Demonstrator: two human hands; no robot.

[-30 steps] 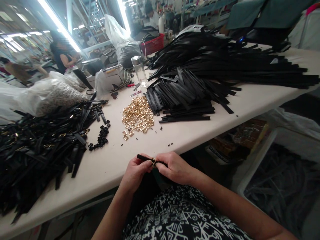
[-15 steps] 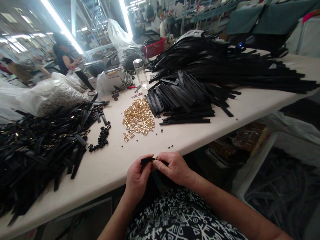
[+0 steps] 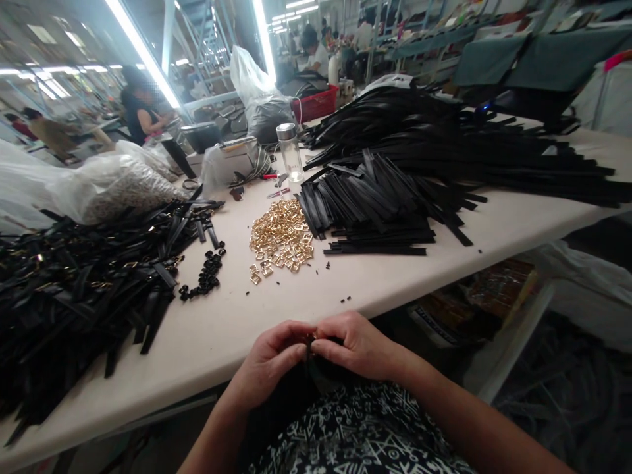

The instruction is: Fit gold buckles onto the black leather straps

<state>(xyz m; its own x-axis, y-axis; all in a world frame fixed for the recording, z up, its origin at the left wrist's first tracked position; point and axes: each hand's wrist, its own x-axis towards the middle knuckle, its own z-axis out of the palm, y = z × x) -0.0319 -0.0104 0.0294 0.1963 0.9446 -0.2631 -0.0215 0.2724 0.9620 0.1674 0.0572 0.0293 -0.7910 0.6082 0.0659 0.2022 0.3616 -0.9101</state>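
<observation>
The broad pale table [image 3: 266, 306] spreads in front of you, its near edge just beyond your hands. On it, the pile of short, flat black strips [image 3: 365, 197] lies ahead and to your right of the heap of square gold-coloured metal buckles [image 3: 284, 234]. Both heaps are well apart from your fingers. Your right hand [image 3: 353, 345] and left hand [image 3: 276, 359] meet above your black-and-white patterned garment [image 3: 355, 434], wrists angled inward, thumbs nearest you, fingers curled. Neither is nearer the work: both sets of fingertips pinch the narrow, dark, flexible-looking strip [image 3: 310, 347] between them. It sits right where the thumbs almost touch; your fingers hide most of it, so you cannot tell its long axis.
</observation>
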